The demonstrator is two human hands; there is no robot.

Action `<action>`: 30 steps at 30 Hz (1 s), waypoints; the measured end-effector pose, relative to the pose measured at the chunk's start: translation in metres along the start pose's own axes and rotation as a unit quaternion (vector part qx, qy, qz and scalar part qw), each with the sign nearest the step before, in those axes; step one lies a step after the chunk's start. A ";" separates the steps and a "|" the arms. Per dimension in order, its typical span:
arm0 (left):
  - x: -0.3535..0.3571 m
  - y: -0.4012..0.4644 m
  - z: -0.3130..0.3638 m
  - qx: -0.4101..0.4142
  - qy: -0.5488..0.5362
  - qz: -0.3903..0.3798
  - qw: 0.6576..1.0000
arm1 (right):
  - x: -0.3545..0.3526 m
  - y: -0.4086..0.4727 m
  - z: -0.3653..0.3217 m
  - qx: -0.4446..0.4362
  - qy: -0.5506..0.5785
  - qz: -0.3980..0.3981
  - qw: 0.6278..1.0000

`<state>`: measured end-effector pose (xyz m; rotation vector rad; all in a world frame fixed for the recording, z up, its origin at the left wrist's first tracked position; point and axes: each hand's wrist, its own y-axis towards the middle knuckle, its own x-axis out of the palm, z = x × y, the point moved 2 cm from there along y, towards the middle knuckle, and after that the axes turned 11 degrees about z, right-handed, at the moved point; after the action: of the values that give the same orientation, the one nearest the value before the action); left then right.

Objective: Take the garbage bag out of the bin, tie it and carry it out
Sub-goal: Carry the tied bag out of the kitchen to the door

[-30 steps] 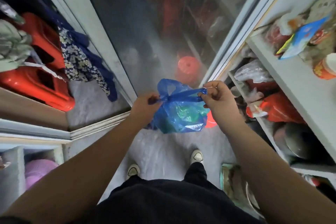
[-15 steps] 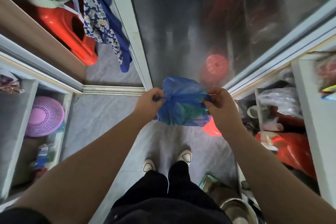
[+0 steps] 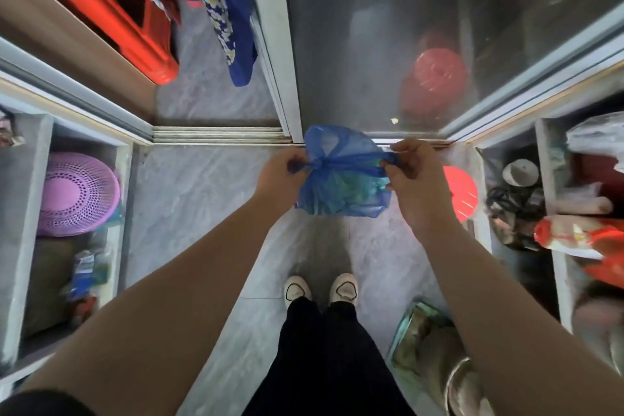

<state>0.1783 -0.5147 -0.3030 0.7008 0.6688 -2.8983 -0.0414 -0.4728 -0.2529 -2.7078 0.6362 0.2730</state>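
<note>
1. Thin blue plastic garbage bag (image 3: 341,186) hangs in the air between my hands, over the grey marble floor (image 3: 202,199), above my feet.
2. Left hand (image 3: 282,172) pinches one twisted ear; right hand (image 3: 410,167) pinches the other, both pulled taut.
3. Judged light, soft and slippery. Best held at the knotted neck, not the stretchy body.

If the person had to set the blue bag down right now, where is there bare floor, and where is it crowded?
Bare grey marbled floor lies left of the translucent blue plastic garbage bag, between the left shelf unit holding the round purple perforated basket and the white shoes. The right side is crowded: a round red plastic lid and packed shelves.
</note>
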 end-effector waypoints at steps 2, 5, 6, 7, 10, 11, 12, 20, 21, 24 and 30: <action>0.010 0.014 -0.025 -0.006 0.004 0.005 1.000 | 0.014 0.009 0.025 0.007 0.004 0.001 1.000; 0.029 0.040 -0.063 -0.012 0.007 0.017 1.000 | 0.036 0.030 0.067 0.014 0.014 0.008 1.000; 0.035 0.050 -0.076 -0.010 0.008 0.025 1.000 | 0.044 0.039 0.081 0.010 0.015 0.007 1.000; 0.042 0.060 -0.090 -0.003 0.012 0.031 0.999 | 0.051 0.047 0.097 0.006 0.011 0.005 1.000; 0.063 0.093 -0.133 0.023 0.035 0.042 0.998 | 0.073 0.071 0.146 -0.001 0.011 0.015 1.000; 0.071 0.104 -0.149 0.027 0.040 0.041 0.998 | 0.079 0.079 0.163 -0.003 0.011 0.016 1.000; 0.078 0.115 -0.165 0.034 0.043 0.038 0.998 | 0.086 0.088 0.181 -0.006 0.010 0.015 1.000; 0.119 0.192 -0.277 0.109 0.055 -0.001 0.992 | 0.140 0.140 0.296 -0.061 0.002 -0.008 0.998; 0.124 0.202 -0.289 0.123 0.055 -0.005 0.991 | 0.147 0.146 0.309 -0.073 0.003 -0.012 0.997; 0.137 0.234 -0.316 0.163 0.065 -0.011 0.984 | 0.166 0.170 0.339 -0.102 0.013 -0.015 0.995; 0.156 0.287 -0.347 0.194 0.069 -0.007 0.978 | 0.192 0.210 0.376 -0.139 0.002 -0.024 0.990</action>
<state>0.2355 -0.6194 -0.7644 0.9450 0.1097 -3.0455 -0.0096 -0.5852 -0.7099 -2.9859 0.5701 0.3690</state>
